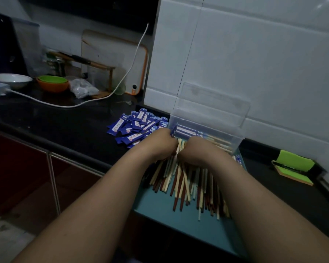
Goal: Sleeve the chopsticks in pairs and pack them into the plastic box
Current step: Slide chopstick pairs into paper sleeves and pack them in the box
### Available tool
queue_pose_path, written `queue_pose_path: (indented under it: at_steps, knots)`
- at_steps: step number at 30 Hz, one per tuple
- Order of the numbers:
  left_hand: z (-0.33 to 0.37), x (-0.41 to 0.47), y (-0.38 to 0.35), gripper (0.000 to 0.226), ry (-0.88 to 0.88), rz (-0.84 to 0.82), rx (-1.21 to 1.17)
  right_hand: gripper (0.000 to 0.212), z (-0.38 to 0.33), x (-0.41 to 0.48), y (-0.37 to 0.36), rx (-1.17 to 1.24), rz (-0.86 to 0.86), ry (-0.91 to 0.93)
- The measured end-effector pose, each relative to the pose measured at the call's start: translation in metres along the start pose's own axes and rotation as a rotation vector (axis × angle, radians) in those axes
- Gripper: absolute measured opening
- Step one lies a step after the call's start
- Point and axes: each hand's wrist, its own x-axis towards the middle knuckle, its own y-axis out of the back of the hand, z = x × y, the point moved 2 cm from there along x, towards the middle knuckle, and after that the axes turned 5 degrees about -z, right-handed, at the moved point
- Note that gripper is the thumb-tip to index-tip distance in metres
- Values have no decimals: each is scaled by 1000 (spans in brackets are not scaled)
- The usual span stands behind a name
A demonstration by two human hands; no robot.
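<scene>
Forearms reach over loose chopsticks [184,183] heaped at the teal tray's [169,221] far edge, w/ the plastic box [234,141] (lid propped open) just beyond, prob. for short drops. Left hand [160,143] pinches a blue sleeve [174,130], mouth toward right hand [196,149]; that hand's fingers are hidden, can't tell.

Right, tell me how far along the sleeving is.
Early. Done: a few sleeved pairs lie in the plastic box. In hand: left hand and right hand appear to work chopsticks into a blue sleeve. Left: a big loose pile and many empty sleeves.
</scene>
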Motion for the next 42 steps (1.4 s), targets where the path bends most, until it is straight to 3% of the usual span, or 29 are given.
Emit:
queue_pose_path:
  at_steps: [3,7,11,13,16,18,26,30,34,38,42]
  knots:
    - [2,-2,0,12,-19,-7,-15,21,-8,-5,0,-77,-44,-23]
    - [3,-2,0,12,-21,-7,-10,30,-11,-4,-1,-108,-81,-15]
    - [3,0,-1,14,-33,6,-37,33,10,-7,2,340,-70,-72]
    - [3,1,0,16,-36,-9,-61,27,23,-7,3,557,-63,-9]
    - [2,3,-2,17,-53,-62,-88,16,44,-2,0,955,73,111]
    - [3,2,-3,17,-51,-90,-103,16,55,4,-4,1092,150,101]
    - [2,3,-11,28,-109,-207,-44,14,57,12,-8,1230,340,52]
    - [2,4,-11,15,-143,-216,-7,9,55,11,-10,1346,231,99]
    - [1,4,-9,16,-144,-212,-79,21,50,10,-14,1322,121,137]
    - [3,3,-8,31,-116,-186,-183,21,54,9,-8,1307,350,120]
    - [3,0,-3,43,-59,-186,-260,22,55,4,-4,1311,448,122]
